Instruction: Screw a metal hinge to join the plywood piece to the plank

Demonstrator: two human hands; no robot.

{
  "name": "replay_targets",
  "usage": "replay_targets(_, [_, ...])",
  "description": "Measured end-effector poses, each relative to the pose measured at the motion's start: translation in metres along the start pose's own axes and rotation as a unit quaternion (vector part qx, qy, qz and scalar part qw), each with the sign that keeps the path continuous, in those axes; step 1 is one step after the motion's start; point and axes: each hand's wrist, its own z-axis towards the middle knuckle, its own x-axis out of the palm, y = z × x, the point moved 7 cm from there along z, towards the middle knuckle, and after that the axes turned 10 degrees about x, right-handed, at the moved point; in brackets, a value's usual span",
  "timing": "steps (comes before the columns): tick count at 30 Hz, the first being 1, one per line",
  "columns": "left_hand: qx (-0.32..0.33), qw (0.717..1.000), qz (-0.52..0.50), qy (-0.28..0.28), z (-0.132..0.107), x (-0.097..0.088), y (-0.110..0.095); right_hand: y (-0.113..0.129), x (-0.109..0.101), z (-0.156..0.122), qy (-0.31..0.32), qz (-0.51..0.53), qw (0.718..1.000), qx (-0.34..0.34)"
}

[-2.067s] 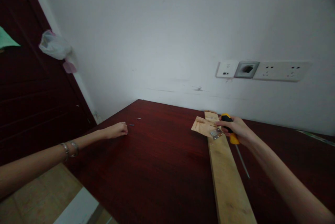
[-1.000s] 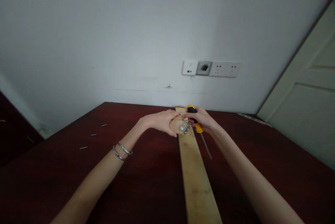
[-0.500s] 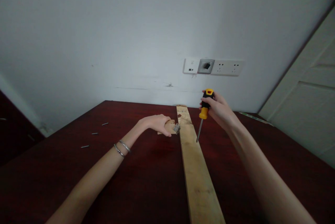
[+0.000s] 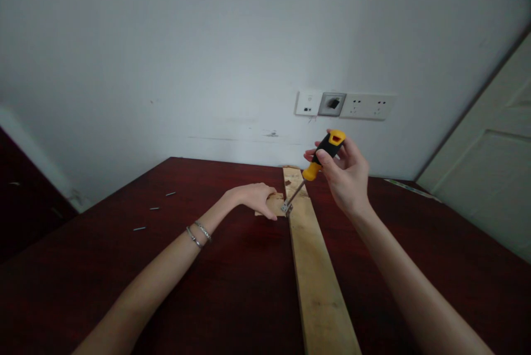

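Observation:
My left hand grips a small wooden block beside the left edge of a long wooden plank. On the block's right end sits a small metal hinge. My right hand is closed around the black and yellow handle of a screwdriver. Its shaft slants down to the left, and the tip is at the hinge; whether it sits in a screw is too small to make out.
Three screws lie in a row on the dark red tabletop, left of my hand. Behind the table is a white wall with sockets. A thin strip lies near the back right edge.
My right hand has tilted the screwdriver and swung its tip left, from above the plank to the hinge. My left hand still holds the block; the view has shifted slightly.

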Motion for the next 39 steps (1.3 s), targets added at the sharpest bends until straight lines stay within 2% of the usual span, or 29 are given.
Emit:
replay_targets(11, [0.011, 1.000, 0.005, 0.003, 0.001, -0.001, -0.005, -0.005, 0.005, -0.002, 0.019, 0.002, 1.000, 0.003])
replay_targets(27, [0.014, 1.000, 0.007, 0.004, 0.004, 0.006, -0.002, -0.013, 0.008, -0.002, 0.025, -0.037, 0.999, -0.002])
replay_targets(39, [0.013, 1.000, 0.009, 0.000, 0.004, 0.006, 0.000, -0.016, 0.011, -0.003, 0.028, -0.018, 0.999, 0.007])
